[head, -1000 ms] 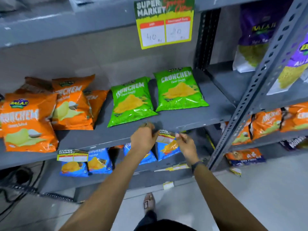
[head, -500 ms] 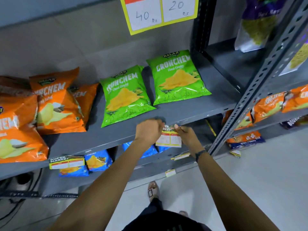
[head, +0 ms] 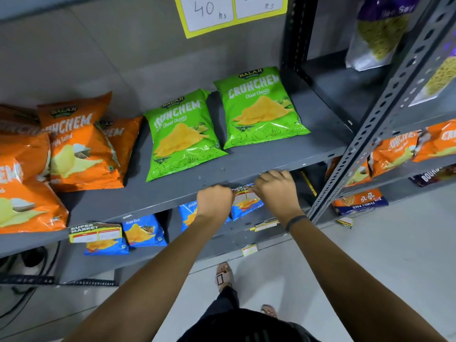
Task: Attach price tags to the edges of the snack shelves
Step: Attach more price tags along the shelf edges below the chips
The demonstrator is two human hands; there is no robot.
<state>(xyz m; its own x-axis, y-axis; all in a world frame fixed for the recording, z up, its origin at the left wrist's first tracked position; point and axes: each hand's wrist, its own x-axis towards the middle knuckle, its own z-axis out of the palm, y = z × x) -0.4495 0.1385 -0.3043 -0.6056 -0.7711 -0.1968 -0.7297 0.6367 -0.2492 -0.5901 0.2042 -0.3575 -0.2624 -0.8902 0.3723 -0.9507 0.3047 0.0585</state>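
Observation:
A small price tag with a green "SUPER MARKET" header sits at the front edge of the grey shelf, below two green Crunchem bags. My left hand pinches the tag's left side. My right hand holds its right side and presses over the shelf lip. Most of the tag is hidden between the hands. Another price tag hangs on the same edge further left.
Orange chip bags lie at the shelf's left. Blue snack packs sit on the shelf below. A large yellow price card hangs above. A perforated grey upright stands at right, with more snacks beyond.
Both hands have moved up against the shelf edge with the tag, which now shows less between them. The camera has moved closer and tilted down.

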